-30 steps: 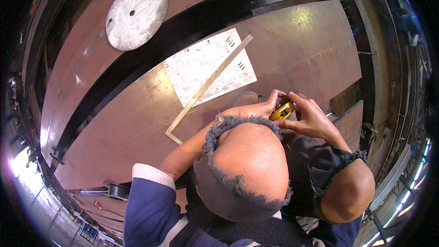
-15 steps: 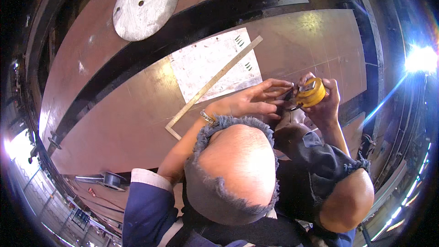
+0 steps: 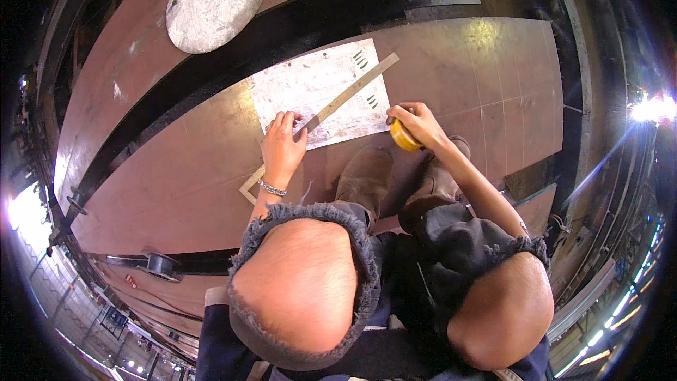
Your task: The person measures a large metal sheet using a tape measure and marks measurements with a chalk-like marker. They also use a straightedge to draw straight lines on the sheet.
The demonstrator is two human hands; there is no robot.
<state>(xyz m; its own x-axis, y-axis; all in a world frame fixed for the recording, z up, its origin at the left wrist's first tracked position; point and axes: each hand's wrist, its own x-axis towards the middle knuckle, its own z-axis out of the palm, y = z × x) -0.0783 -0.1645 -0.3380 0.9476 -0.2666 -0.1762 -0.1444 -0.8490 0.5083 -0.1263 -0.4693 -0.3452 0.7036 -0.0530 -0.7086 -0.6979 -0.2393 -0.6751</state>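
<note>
A flat L-shaped steel square point(image 3: 356, 87) lies slantwise across a marked paper sheet point(image 3: 296, 88) on the brown metal plate. My left hand point(image 3: 282, 152) is over the square's long arm, its fingers and thumb curled down around it at the sheet's lower left edge. Past my left wrist shows the square's short arm and corner. My right hand point(image 3: 423, 127) is closed on a round yellow tape measure point(image 3: 404, 136), just right of the sheet's lower right corner. Green strokes stand on the sheet's right part.
My boots point(image 3: 364, 175) stand on the plate point(image 3: 486, 85), which bears thin scribed lines at right. Beyond a dark gap lies another plate with a round grey metal disc point(image 3: 215, 7). A spool-like metal part point(image 3: 161, 264) sits at the lower left. Bright light glares at right.
My hands have moved apart. The left went from beside the tape measure to the square; the right carried the tape measure left toward the sheet. My knees shifted slightly left.
</note>
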